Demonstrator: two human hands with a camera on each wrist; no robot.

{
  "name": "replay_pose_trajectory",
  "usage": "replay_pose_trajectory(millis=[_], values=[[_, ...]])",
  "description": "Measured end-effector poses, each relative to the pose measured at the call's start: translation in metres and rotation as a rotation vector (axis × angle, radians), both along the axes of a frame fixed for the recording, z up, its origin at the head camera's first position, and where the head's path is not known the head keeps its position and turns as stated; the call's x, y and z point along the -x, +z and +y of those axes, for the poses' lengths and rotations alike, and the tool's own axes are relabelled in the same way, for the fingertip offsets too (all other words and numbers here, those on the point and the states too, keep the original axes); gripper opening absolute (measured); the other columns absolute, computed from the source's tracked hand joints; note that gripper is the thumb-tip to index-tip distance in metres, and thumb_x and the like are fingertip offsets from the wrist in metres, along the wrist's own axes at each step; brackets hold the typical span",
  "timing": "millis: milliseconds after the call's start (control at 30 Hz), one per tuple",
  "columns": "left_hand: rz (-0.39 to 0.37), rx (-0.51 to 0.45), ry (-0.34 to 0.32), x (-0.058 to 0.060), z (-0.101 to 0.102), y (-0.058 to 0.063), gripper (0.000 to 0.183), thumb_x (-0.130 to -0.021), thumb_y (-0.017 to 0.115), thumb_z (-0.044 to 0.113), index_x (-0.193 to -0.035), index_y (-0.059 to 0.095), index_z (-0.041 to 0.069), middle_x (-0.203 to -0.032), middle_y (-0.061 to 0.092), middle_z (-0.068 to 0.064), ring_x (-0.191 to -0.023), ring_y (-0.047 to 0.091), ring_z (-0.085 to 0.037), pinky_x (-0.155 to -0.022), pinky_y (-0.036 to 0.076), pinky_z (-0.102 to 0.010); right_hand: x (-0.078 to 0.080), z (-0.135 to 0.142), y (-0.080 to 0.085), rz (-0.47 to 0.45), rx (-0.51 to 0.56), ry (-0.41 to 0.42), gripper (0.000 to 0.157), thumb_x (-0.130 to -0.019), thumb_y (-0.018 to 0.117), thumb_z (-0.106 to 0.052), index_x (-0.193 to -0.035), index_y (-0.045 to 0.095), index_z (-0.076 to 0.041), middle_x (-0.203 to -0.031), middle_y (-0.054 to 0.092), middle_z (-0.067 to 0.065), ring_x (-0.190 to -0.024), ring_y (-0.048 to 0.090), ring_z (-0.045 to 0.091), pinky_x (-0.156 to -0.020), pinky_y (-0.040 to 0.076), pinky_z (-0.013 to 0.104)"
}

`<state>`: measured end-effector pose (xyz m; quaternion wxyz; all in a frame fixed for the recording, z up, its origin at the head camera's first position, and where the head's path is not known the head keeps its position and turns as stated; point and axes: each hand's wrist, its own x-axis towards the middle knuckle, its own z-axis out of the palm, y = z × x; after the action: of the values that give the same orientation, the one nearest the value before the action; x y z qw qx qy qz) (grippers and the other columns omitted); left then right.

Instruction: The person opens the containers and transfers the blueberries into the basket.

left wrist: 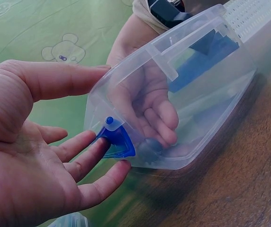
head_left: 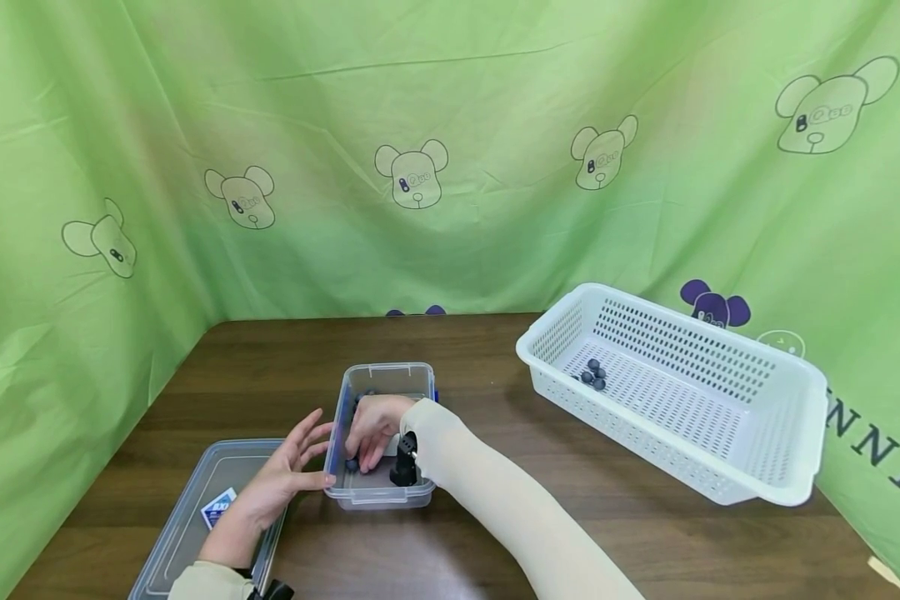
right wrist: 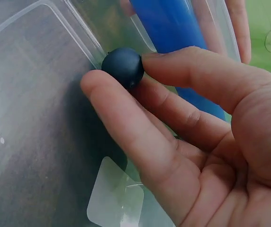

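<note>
A clear plastic container with blue side clips stands on the table, its lid off. My right hand reaches down inside it. Thumb and fingers pinch a dark blueberry close to the container's wall. Farther back in the container, dark berries are partly hidden by the hand. Against the container's left side, my left hand rests its thumb on the near rim. Its loosely extended fingers lie by a blue clip.
A white perforated basket stands at the right with several blueberries in its left end. The clear lid with a small label lies at the left, under my left forearm. A green printed curtain hangs behind the wooden table.
</note>
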<state>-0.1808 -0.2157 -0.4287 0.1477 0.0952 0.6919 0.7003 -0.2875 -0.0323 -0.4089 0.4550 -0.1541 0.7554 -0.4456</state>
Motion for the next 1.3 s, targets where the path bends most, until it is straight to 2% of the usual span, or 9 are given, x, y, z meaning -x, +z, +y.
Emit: replay_pose_trajectory(millis=[433, 767, 1033, 1300], values=[[0.003, 0.011, 0.005, -0.001, 0.001, 0.001, 0.100, -0.082, 0.065, -0.009, -0.157, 0.001, 0.000, -0.158, 0.018, -0.028, -0.140, 0.023, -0.043, -0.105, 0.028, -0.052, -0.001, -0.001, 0.000, -0.003, -0.006, -0.011, 0.008, -0.082, 0.065, 0.008, -0.075, 0.070, 0.007, -0.070, 0.069, 0.022, -0.055, 0.067, 0.021, -0.053, 0.054, 0.027], [-0.005, 0.012, 0.004, -0.001, 0.000, 0.000, 0.101, -0.082, 0.067, -0.008, -0.158, 0.001, 0.001, -0.158, 0.018, -0.027, -0.140, 0.024, -0.042, -0.104, 0.030, -0.048, -0.005, -0.002, -0.002, 0.004, -0.039, 0.083, 0.010, -0.082, 0.066, 0.006, -0.073, 0.070, 0.006, -0.068, 0.069, 0.021, -0.055, 0.067, 0.020, -0.053, 0.054, 0.026], [0.008, 0.029, 0.011, -0.002, 0.002, 0.001, 0.100, -0.083, 0.066, -0.009, -0.158, 0.001, 0.001, -0.157, 0.021, -0.027, -0.135, 0.033, -0.031, -0.100, 0.034, -0.040, 0.001, 0.002, 0.003, -0.004, 0.013, 0.041, 0.009, -0.083, 0.066, 0.007, -0.077, 0.073, 0.007, -0.068, 0.069, 0.019, -0.056, 0.068, 0.020, -0.054, 0.054, 0.026], [0.000, 0.005, 0.012, -0.001, 0.001, 0.000, 0.102, -0.082, 0.068, -0.010, -0.157, 0.000, 0.000, -0.157, 0.020, -0.028, -0.139, 0.027, -0.039, -0.104, 0.031, -0.047, 0.010, 0.012, 0.011, -0.014, 0.112, -0.004, 0.007, -0.084, 0.065, 0.008, -0.081, 0.071, 0.007, -0.070, 0.069, 0.019, -0.060, 0.069, 0.021, -0.057, 0.055, 0.027]])
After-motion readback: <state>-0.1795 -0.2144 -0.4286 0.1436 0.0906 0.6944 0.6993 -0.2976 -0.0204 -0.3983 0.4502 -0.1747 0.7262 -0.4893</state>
